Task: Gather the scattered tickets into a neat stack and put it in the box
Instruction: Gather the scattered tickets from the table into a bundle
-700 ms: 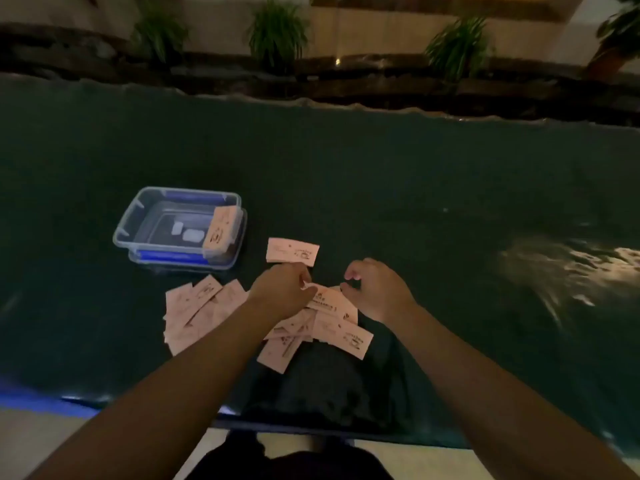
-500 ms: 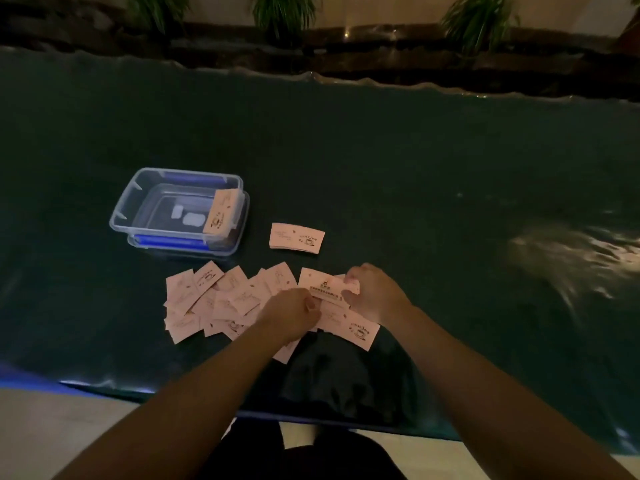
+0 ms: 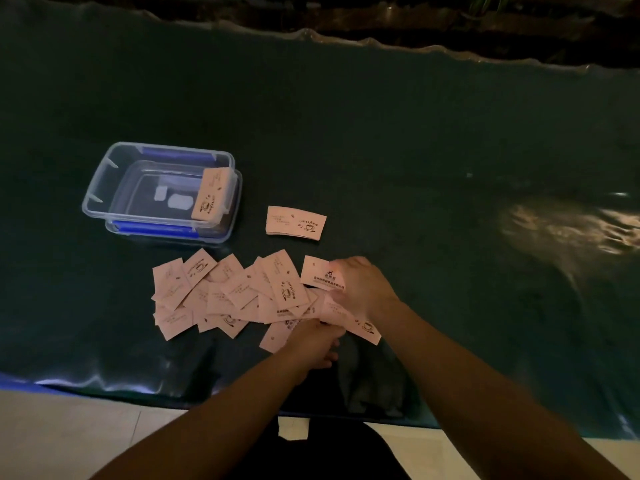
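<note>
A: Nearest the table edge, where's the left hand?

B: Curled at the heap's near rim, fingers on a loose ticket's edge; whether it pinches, I cannot tell. The right hand, just past it at one o'clock, lies cupped over the heap's right end.

A: And the scattered tickets?

B: They run toward nine o'clock from both hands, long axis left-right. I'd sweep leftward; the left hand's nearer.

A: Farther out?

B: A squared stack at twelve, the box at ten, one ticket leaning inside. Open cloth between.
</note>
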Motion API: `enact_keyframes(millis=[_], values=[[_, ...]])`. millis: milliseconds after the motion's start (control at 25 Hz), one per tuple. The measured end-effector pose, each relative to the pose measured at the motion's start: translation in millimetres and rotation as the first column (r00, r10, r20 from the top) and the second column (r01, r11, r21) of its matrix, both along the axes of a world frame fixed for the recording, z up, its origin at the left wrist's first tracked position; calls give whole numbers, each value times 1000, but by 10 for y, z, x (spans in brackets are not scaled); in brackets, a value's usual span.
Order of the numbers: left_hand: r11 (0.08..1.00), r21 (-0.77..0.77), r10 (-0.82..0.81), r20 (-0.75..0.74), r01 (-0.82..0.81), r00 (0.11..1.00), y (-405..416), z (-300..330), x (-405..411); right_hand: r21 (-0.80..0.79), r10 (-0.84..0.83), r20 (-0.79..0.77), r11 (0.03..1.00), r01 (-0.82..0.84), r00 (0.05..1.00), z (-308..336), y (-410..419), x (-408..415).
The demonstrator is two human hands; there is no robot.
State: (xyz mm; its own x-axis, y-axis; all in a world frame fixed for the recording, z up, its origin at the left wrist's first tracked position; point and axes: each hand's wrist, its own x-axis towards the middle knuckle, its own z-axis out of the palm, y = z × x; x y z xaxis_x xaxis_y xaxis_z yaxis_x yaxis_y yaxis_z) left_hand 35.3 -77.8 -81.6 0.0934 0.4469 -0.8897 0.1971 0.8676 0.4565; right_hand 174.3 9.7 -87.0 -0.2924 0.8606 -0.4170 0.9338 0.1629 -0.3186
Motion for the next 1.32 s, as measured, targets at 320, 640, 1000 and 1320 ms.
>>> enact_keyframes(millis=[320,640,1000,1320], values=[[956,-143,267,78,-255,960,41,40,123,-9,-229,-49,973,229,972,-100,-491,428],[978,-83,192,26,-190,981,107,79,381,-88,-391,-91,919,383,916,-142,-921,508],[944,197,-196,-305,263,932,227,264,519,-177,-691,-188,722,668,697,-267,-682,491],[904,414,-43,-167,109,985,180,286,365,-257,-816,-261,574,778,516,-244,-351,195]])
